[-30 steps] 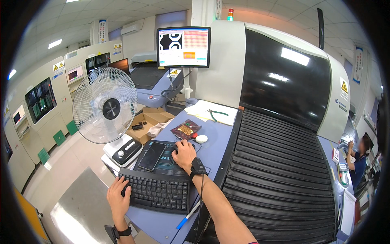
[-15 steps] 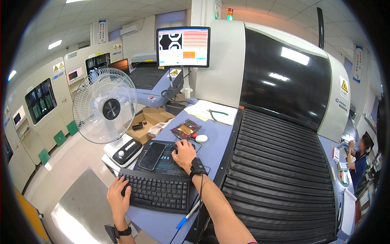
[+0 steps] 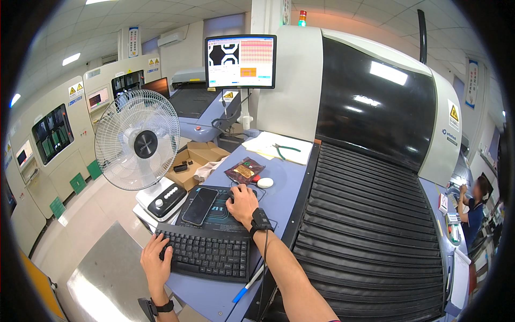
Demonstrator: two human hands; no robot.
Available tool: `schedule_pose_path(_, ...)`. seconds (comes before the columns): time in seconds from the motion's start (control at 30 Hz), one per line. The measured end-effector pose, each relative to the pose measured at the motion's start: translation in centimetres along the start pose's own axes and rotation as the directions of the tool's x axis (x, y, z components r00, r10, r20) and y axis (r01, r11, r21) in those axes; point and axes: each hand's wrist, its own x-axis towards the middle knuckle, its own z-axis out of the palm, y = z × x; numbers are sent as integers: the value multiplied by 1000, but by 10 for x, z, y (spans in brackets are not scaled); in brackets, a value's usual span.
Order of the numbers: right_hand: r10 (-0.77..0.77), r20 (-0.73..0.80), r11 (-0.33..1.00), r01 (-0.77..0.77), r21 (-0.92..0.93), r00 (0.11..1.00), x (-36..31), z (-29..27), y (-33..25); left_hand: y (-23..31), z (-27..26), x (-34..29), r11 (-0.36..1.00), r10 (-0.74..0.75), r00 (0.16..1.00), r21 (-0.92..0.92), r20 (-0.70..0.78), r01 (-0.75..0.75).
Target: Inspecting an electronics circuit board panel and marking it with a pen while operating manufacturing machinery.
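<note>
My left hand (image 3: 155,262) rests on the left end of a black keyboard (image 3: 209,252), its fingers stretched over the keys and the thumb apart. On the dark mouse pad (image 3: 219,217), my right hand (image 3: 244,204) is closed over a black computer mouse (image 3: 232,196), most of which the palm and fingers hide. A black smartphone (image 3: 200,205) lies on the pad between the hands. Ahead, a monitor (image 3: 241,61) shows black-and-white shapes beside a red striped area. Both wrists wear black bands, and a cable runs from the right one.
A white desk fan (image 3: 145,145) stands at the left, by an open cardboard box (image 3: 199,161). Beyond the mouse lie a dark red packet (image 3: 244,170), a white round item (image 3: 265,183) and green-handled pliers (image 3: 285,150). A ribbed black machine cover (image 3: 365,231) fills the right. Someone works far right.
Both hands stay in place on the keyboard and the mouse. The whole view shifts very slightly.
</note>
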Motion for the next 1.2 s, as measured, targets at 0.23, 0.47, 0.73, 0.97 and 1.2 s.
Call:
schedule_pose_path(0.23, -9, -14, 1000, 9, 3, 1000, 0, -1, -1, 0, -1, 0, 1000, -5, 1000, 7, 4, 5)
schedule_pose_path(0.47, -1, -14, 1000, 2, 7, 1000, 0, -1, -2, 0, -1, 0, 1000, -9, 1000, 6, 7, 9)
schedule_pose_path(0.73, 7, 17, 1000, -7, 8, 1000, -1, -3, -1, -1, -1, -1, 1000, 4, 1000, -2, 4, -4)
schedule_pose_path(0.97, -9, -5, 999, 9, 37, 1000, -1, -4, -4, 1, -2, -1, 1000, -11, 1000, 5, 5, 11)
schedule_pose_path(1.2, -17, -34, 999, 19, 40, 999, -2, -5, -3, 1, -2, -1, 1000, -4, 1000, 0, 11, 4)
